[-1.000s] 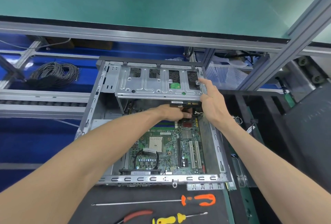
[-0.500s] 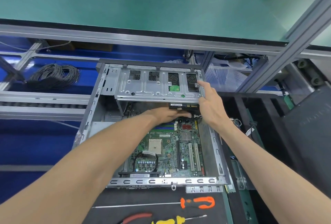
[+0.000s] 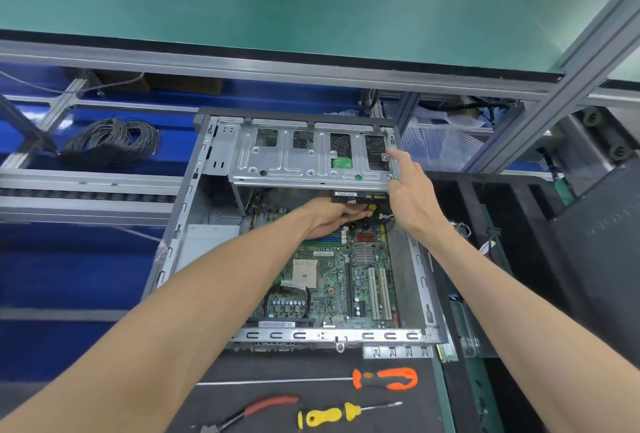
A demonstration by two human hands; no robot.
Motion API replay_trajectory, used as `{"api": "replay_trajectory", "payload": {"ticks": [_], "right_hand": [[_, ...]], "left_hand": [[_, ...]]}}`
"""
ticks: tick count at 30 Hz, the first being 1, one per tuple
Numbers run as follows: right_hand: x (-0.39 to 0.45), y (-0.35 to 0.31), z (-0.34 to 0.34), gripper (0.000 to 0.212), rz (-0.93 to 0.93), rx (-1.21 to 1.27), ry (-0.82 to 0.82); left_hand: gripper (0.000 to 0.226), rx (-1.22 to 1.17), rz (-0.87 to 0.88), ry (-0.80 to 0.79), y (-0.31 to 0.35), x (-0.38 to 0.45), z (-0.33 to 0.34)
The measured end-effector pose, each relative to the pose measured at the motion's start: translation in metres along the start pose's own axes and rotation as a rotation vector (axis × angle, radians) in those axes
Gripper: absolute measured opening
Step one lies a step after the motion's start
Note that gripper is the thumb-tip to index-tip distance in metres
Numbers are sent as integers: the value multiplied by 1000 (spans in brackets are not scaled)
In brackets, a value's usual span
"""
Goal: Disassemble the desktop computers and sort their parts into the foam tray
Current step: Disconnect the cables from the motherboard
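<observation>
The fingertips of the left hand were hidden under the black flat drive, itself mostly covered by the perforated grey steel drive cage. The print on the drive's white label was too small to read. The red-handled pliers were cut off by the bottom edge. Both forearms ran out of the frame.
</observation>
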State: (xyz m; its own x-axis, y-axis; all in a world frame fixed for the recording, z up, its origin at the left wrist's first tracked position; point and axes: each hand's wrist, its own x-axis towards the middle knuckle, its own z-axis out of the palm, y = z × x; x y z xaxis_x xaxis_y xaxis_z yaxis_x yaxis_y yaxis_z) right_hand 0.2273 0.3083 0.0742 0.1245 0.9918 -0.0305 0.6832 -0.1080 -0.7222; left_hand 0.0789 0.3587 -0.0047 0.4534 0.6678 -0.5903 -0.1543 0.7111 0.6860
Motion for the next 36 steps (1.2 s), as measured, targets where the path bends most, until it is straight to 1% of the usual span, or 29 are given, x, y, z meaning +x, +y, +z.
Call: {"api": "replay_trajectory", "payload": {"ticks": [1,4,8,11,13,16,18,19,20,22,23,24,25,26,27,28,30,32,36], "right_hand": [[0,0,0,60,1,1,-3],[0,1,1,60,3,6,-11],[1,2,2,60,-2,-2,0],[2,3,2,60,-4,-7,-1],[3,3,2,60,-2,-2,3],[3,4,2,59,-4,-2,-1],[3,4,2,59,-6,-1,-1],[3,4,2,60,-5,0,0],[3,4,2,60,-3,1,2],[3,4,2,60,-2,-1,3],[3,4,2,60,-4,-2,3],[3,4,2,60,-5,-1,3],[3,5,2,60,-4,0,3],[3,5,2,59,-1,1,3],[3,5,2,59,1,2,4],[3,5,2,59,1,0,4],[2,4,2,58,-2,-10,2],[1,3,2,57,-6,-20,-4],[0,0,0,56,-13,-78,-7]], "left_hand": [[9,-8,20,6,-3,2,1],[5,102,91,48,-6,3,10],[15,208,118,-3,-6,2,13],[8,176,90,-57,-6,4,14],[11,192,83,-71,-6,8,17],[14,287,72,-6,-8,12,21],[28,412,45,62,-8,13,21],[38,487,28,106,-8,13,21],[41,571,20,140,-6,12,19],[29,689,51,179,-3,10,13],[27,698,72,216,-3,9,9],[31,672,99,259,-1,5,5],[47,672,132,299,-2,2,-1],[56,723,158,319,1,-3,-4],[57,827,168,319,4,-6,-7],[55,941,154,300,7,-9,-9],[47,1188,67,242,16,-14,-9],[43,1369,25,211,24,-19,-10],[48,1588,19,107,28,-34,-16]]}}
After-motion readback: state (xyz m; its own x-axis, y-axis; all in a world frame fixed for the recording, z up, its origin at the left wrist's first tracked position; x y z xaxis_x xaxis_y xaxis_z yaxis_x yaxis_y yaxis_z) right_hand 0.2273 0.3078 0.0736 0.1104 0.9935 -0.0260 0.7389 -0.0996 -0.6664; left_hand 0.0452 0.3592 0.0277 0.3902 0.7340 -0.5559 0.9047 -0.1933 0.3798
